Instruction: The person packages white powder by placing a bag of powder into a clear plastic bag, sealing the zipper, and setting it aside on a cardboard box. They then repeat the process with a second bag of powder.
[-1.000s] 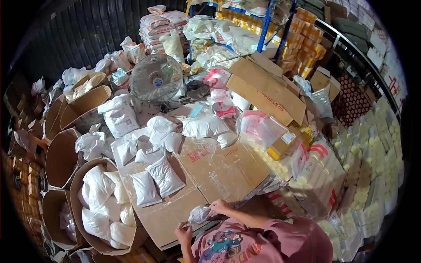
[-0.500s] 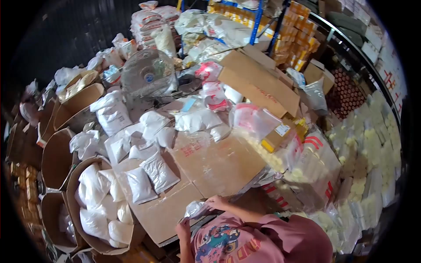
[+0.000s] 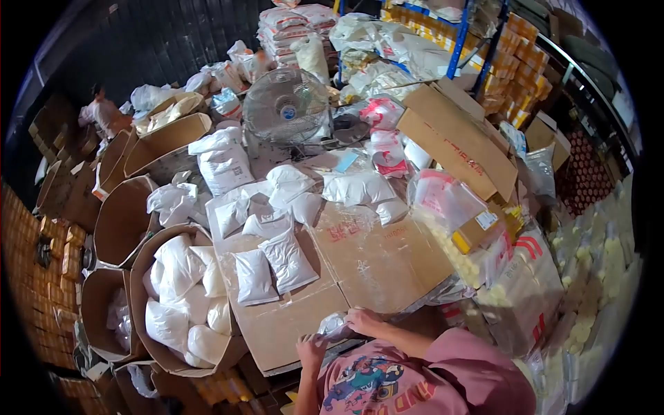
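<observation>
At the near edge of the cardboard-covered table (image 3: 377, 277), a small silvery plastic bag (image 3: 333, 325) is held between my two hands. My left hand (image 3: 312, 350) grips its left end with fingers closed. The other end is pinched by my right hand (image 3: 364, 321). Farther in on the cardboard, two filled white bags (image 3: 288, 260) lie side by side, apart from my hands. More white packets (image 3: 356, 187) rest toward the back of the table.
Left of the table stands a large carton (image 3: 237, 349) of white bags, with other open cartons (image 3: 123, 221) beyond. A fan (image 3: 286, 107) stands behind. Right are a yellow-brown box (image 3: 477, 230) and wrapped stacks (image 3: 532, 294). Another person (image 3: 105, 114) is at the far left.
The view has shifted left, so the scene appears farther right. A person at the far left has come into view. Both hands still hold the silvery bag, now drawn lengthwise between them.
</observation>
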`<state>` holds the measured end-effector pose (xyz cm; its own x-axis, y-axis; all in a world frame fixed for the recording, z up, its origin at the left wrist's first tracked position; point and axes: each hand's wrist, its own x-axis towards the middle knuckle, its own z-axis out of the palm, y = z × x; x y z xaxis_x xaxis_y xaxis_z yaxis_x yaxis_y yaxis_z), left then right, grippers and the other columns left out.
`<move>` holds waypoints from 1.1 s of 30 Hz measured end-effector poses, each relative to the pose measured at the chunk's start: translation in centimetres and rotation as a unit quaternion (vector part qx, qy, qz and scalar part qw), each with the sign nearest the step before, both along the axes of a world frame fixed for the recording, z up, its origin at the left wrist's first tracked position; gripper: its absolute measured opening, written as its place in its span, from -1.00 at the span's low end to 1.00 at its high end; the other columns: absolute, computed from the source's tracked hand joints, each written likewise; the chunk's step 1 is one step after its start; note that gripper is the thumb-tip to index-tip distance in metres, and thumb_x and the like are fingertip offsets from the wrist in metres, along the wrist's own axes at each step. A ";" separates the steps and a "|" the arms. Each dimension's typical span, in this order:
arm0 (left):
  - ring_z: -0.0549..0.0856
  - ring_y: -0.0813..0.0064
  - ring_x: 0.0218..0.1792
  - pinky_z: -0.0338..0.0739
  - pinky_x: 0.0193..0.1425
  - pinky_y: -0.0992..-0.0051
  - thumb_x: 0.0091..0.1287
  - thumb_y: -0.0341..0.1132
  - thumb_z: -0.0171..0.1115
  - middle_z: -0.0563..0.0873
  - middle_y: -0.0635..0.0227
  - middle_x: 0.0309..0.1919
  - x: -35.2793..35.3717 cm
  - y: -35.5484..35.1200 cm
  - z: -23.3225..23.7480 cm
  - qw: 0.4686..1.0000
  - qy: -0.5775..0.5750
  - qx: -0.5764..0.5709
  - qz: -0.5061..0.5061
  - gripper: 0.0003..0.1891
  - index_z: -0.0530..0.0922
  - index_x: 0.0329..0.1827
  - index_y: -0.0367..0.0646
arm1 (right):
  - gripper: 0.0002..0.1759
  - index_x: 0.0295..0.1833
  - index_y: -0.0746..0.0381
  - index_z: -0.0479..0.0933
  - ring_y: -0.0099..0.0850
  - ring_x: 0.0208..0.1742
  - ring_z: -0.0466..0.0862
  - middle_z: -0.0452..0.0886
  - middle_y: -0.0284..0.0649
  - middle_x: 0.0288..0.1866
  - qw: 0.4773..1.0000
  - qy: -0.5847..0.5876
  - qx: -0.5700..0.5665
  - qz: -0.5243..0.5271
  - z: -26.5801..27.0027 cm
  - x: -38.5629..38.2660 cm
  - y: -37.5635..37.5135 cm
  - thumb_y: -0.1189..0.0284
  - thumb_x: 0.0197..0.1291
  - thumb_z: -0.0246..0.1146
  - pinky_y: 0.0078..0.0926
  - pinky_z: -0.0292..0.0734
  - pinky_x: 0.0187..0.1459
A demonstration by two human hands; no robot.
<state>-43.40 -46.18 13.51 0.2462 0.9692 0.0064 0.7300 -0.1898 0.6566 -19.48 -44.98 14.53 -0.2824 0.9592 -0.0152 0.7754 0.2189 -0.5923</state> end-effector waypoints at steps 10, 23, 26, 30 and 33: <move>0.60 0.14 -0.12 0.50 -0.06 0.19 0.18 -0.25 0.24 0.68 0.26 -0.22 3.5 2.0 -1.2 0.989 -0.004 0.037 -0.143 -0.83 0.66 -0.20 -0.04 | -0.87 -0.31 0.23 0.56 -0.09 -0.15 0.61 0.58 -0.09 -0.29 0.997 -0.052 0.023 0.060 -1.1 -1.1 0.3 0.46 0.15 0.11 -0.14 0.53 -0.11; 0.64 0.17 -0.04 0.54 0.00 0.17 0.24 -0.17 0.19 0.66 0.30 -0.05 5.0 1.2 -2.8 0.977 0.073 0.046 -0.196 -0.70 0.58 0.01 -0.02 | -0.77 -0.25 0.20 0.51 -0.14 -0.17 0.56 0.53 -0.16 -0.28 0.990 -0.041 0.082 0.109 1.3 -0.3 -1.1 0.56 -0.12 0.13 -0.20 0.53 -0.16; 0.64 0.21 0.00 0.52 0.04 0.18 0.25 -0.17 0.18 0.67 0.31 -0.02 5.4 1.1 -2.9 0.975 0.098 0.041 -0.196 -0.68 0.57 0.04 -0.02 | -0.76 -0.25 0.20 0.53 -0.16 -0.15 0.57 0.55 -0.19 -0.27 0.990 -0.046 0.084 0.107 1.4 -0.2 -1.1 0.56 -0.13 0.13 -0.22 0.52 -0.14; 0.64 0.19 0.00 0.49 0.07 0.18 0.21 -0.23 0.14 0.68 0.27 -0.08 5.8 0.6 -3.8 0.977 0.082 0.052 -0.188 -0.71 0.56 -0.01 -0.08 | -0.75 -0.22 0.21 0.55 -0.15 -0.12 0.58 0.58 -0.17 -0.22 0.993 -0.050 0.067 0.086 0.8 -0.2 -1.5 0.57 -0.11 0.13 -0.21 0.52 -0.10; 0.65 0.19 0.01 0.48 0.07 0.18 0.22 -0.23 0.13 0.68 0.26 -0.03 5.6 0.5 -3.9 0.980 0.061 0.048 -0.185 -0.66 0.54 0.05 -0.07 | -0.73 -0.15 0.22 0.54 -0.14 -0.11 0.58 0.56 -0.16 -0.20 0.993 -0.029 0.099 0.057 0.9 -0.5 -1.9 0.57 -0.02 0.10 -0.19 0.52 -0.11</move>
<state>-37.81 -45.67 9.64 0.5850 0.8100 0.0411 0.6718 -0.5124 0.5349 -19.95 -46.91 15.46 -0.3933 0.9068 0.1516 0.7703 0.4151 -0.4842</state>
